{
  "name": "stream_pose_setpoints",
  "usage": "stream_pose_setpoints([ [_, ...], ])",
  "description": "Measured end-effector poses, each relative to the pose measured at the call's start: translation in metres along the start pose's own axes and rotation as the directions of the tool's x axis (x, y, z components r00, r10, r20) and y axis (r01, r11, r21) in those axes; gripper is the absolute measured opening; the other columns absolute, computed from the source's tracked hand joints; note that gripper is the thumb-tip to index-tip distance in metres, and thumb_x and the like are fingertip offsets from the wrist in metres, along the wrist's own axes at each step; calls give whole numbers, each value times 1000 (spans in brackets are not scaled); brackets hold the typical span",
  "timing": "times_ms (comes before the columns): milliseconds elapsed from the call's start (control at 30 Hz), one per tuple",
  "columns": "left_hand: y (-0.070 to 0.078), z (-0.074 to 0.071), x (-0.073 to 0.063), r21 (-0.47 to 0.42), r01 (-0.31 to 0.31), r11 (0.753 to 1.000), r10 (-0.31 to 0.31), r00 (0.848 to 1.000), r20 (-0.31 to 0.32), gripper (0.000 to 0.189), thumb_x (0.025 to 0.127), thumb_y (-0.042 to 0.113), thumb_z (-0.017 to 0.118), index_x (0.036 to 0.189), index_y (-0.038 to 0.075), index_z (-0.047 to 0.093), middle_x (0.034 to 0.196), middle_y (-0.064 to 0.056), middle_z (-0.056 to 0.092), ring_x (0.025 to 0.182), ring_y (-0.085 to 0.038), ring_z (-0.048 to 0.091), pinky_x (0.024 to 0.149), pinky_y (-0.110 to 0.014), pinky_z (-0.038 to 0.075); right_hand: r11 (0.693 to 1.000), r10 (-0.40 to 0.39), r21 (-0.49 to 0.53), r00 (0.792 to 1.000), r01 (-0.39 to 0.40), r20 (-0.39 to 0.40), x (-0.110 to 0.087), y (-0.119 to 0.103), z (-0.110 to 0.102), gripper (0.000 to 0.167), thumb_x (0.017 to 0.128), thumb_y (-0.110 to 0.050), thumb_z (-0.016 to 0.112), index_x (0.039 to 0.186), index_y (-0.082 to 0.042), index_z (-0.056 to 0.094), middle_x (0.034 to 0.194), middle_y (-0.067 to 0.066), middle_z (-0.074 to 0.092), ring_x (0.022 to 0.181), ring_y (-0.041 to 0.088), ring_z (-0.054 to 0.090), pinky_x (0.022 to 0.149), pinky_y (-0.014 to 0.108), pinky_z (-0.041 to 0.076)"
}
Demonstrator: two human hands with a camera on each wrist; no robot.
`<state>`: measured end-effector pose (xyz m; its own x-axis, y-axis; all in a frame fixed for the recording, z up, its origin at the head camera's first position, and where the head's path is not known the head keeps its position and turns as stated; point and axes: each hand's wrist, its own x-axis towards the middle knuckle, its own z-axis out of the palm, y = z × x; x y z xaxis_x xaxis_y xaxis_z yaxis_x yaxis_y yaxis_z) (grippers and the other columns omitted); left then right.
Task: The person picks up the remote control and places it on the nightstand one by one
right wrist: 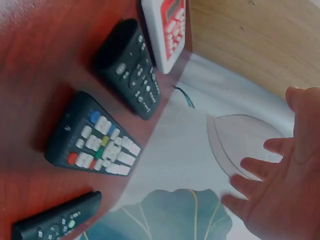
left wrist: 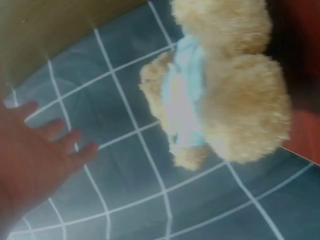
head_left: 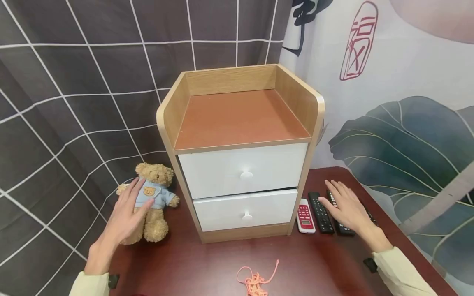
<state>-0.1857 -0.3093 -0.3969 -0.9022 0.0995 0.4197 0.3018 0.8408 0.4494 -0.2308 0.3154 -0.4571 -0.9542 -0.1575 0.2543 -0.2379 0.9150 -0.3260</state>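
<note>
Nearest, a bunched orange cord (head_left: 255,283) lies on the dark red table (head_left: 207,263), cut off by the lower edge of the head view; it looks set down loose rather than arranged.

Beyond it the person's 2 hands are held out to the 2 sides, gripping nothing. The left hand (head_left: 124,216) hovers by the teddy bear (head_left: 159,197), its fingertips slightly apart; the left wrist view shows a gap between them. The right hand (head_left: 346,209) hovers above the remotes, fingers a little spread, thumb held away.

At right, a red-and-white remote (head_left: 305,216) and 3 black remotes (head_left: 320,212) lie side by side, keys up, probably so each keypad can be seen. The bear is upright at left, its back to the dark checked curtain (head_left: 111,70), which perhaps props it.

Between them stands a cabinet (head_left: 240,119), its upper drawer (head_left: 244,164) and lower drawer (head_left: 222,213) facing the person, presumably to keep the knobs within reach.

No brand can be read, and the key markings are too small. The bear's shirt bears a bear-face patch. Farthest, the pale curtain (head_left: 314,90) carries a red seal (head_left: 359,41) and black brushstrokes, not surely legible.
</note>
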Motion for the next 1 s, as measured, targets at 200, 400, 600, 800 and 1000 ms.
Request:
stream_pose_setpoints([
  [200, 17, -12, 22, -124, -131, 984, 112, 982, -152, 55, 102, 19, 48, 155, 12, 34, 158, -20, 33, 143, -34, 35, 114, -44, 32, 999, 22, 45, 1000, -23, 8, -9, -2, 14, 74, 99, -45, 53, 150, 5, 34, 150, 34, 38, 136, 52, 36, 106, 71, 31],
  [400, 50, -23, 54, -271, -363, 892, 258, 898, -355, 45, 103, 12, 43, 147, 3, 43, 143, -9, 51, 128, -2, 49, 100, -12, 37, 996, 54, 70, 999, -54, -5, -14, -4, 24, 73, 98, -46, 55, 146, 7, 39, 144, 34, 45, 132, 51, 42, 103, 69, 37],
  [600, 97, -36, 86, -405, -507, 761, 317, 835, -450, 43, 105, 16, 39, 142, -4, 39, 141, 2, 53, 125, -9, 58, 105, -21, 44, 989, 101, 107, 995, -103, 21, -20, -6, 38, 71, 98, -44, 56, 143, 9, 40, 140, 35, 48, 127, 51, 47, 100, 67, 41],
  [800, 138, -50, 115, -459, -581, 672, 267, 768, -582, 44, 101, 23, 41, 139, 0, 45, 135, -6, 59, 124, -18, 58, 104, -29, 45, 983, 138, 119, 990, -141, 37, -22, -10, 51, 66, 97, -37, 58, 142, 8, 42, 138, 35, 50, 125, 52, 48, 99, 68, 41],
  [1000, 168, -50, 141, -445, -646, 621, 211, 684, -698, 46, 93, 18, 43, 131, -6, 52, 128, -11, 64, 124, -23, 58, 107, -36, 44, 969, 177, 170, 984, -181, 38, -21, -17, 61, 61, 95, -33, 62, 137, 7, 45, 124, 33, 58, 111, 47, 59, 88, 63, 49],
])
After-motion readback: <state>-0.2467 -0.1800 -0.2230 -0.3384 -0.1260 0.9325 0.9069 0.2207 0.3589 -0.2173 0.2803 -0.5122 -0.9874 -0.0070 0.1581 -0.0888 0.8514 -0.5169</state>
